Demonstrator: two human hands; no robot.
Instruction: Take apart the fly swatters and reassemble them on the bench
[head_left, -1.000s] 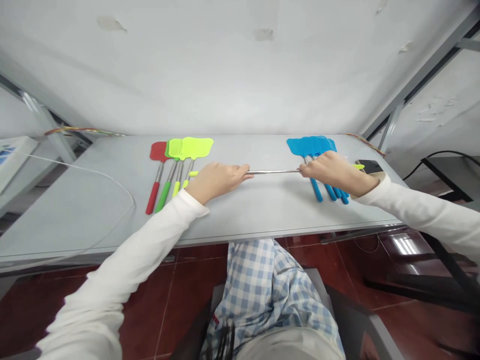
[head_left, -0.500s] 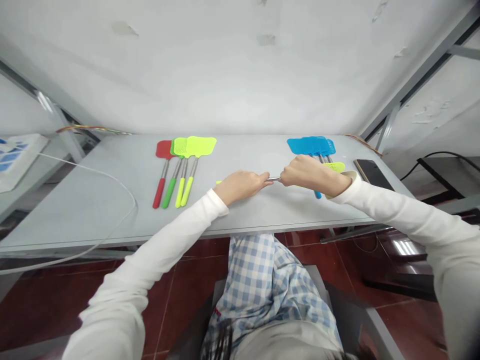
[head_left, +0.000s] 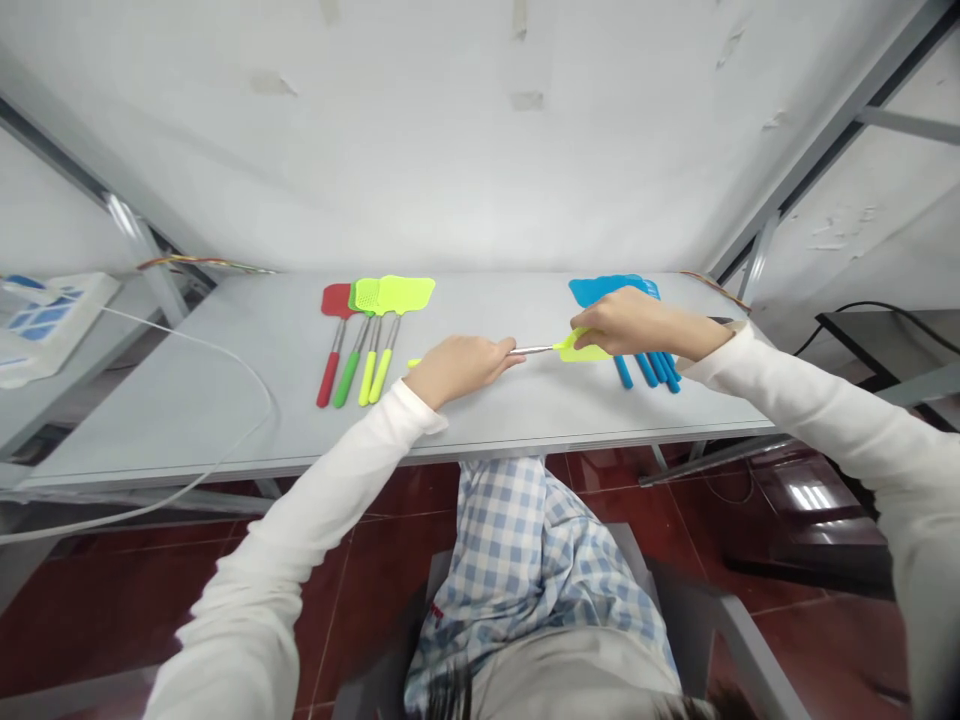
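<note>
Both of my hands hold one yellow-green fly swatter (head_left: 586, 353) level above the table. My left hand (head_left: 461, 368) is closed around its handle end, with the yellow tip poking out on the left. Between the hands a length of thin metal shaft shows. At the base of the swatter's head, my right hand (head_left: 626, 318) is closed and covers part of it. Just behind and beneath the right hand lie several blue fly swatters (head_left: 596, 288), their blue handles pointing toward me.
On the left of the grey table (head_left: 247, 420) lie a red swatter (head_left: 327, 380), a green swatter (head_left: 347, 382) and two yellow-green swatters (head_left: 405, 293). A white cable (head_left: 247, 365) crosses the table's left side. A wall stands behind, with metal frame posts at both sides.
My right hand has moved right along the swatter from the shaft to the head's base, and more shaft shows between the hands. My left hand keeps its hold, shifted slightly left.
</note>
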